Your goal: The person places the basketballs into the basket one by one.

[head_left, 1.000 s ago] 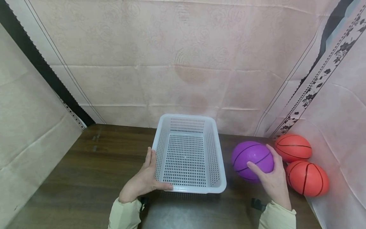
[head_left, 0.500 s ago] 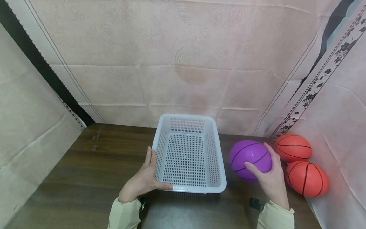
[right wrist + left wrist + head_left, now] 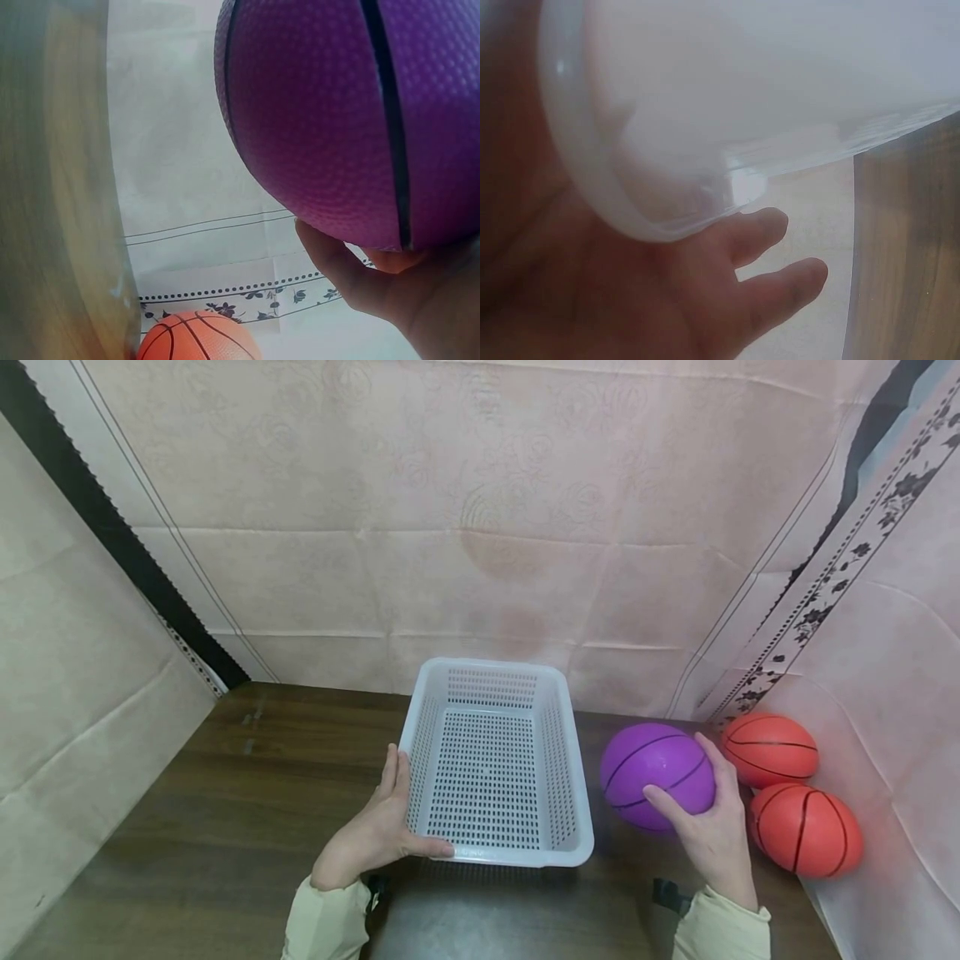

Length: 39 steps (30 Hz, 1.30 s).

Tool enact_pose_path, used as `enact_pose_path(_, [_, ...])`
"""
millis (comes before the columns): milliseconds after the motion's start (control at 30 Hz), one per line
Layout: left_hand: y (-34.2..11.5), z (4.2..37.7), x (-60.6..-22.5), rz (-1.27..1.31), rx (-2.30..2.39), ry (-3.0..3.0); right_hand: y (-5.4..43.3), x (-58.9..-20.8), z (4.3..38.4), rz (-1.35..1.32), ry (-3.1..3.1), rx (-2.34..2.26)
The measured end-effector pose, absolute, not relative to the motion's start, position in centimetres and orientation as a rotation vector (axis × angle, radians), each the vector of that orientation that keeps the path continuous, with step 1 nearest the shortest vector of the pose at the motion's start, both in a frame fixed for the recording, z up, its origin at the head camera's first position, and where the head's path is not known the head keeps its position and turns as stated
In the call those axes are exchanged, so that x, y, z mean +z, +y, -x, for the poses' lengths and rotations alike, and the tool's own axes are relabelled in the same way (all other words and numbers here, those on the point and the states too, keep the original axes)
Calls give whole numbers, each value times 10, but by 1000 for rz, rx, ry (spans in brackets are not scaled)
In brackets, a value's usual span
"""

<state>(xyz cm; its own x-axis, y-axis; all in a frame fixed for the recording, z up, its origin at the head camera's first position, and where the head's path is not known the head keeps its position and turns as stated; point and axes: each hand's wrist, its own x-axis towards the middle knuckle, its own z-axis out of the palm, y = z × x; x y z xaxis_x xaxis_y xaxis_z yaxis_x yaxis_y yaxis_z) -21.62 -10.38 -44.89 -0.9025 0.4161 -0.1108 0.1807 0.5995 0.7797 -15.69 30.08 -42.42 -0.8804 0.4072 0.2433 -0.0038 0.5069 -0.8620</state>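
Observation:
A white, perforated plastic basket (image 3: 487, 777) stands on the dark wooden table, and nothing lies inside it. My left hand (image 3: 367, 839) rests against its near left corner, thumb along the front rim and straight fingers by the left side; in the left wrist view two fingers (image 3: 780, 296) stick out past the basket wall (image 3: 780, 90). To the basket's right, my right hand (image 3: 708, 827) holds a small purple basketball (image 3: 656, 774) between thumb and fingers. In the right wrist view the ball (image 3: 322, 120) appears raised off the table, with the pale wall showing between them.
Two orange-red basketballs, one farther back (image 3: 770, 749) and one nearer (image 3: 806, 831), lie close together right of my right hand, by the right side wall. A cloth-covered wall (image 3: 480, 527) rises behind the table (image 3: 225, 827), and another stands at the left.
The purple basketball and my right hand have shifted slightly left and up in the head view. My left hand and the basket have stayed put.

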Motion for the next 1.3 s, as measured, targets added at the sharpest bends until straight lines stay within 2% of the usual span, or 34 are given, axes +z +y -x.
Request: enact_pose_path(1300, [-103,215,-447,-469,1144,2573,291,-419,156,286,-2314,1316])
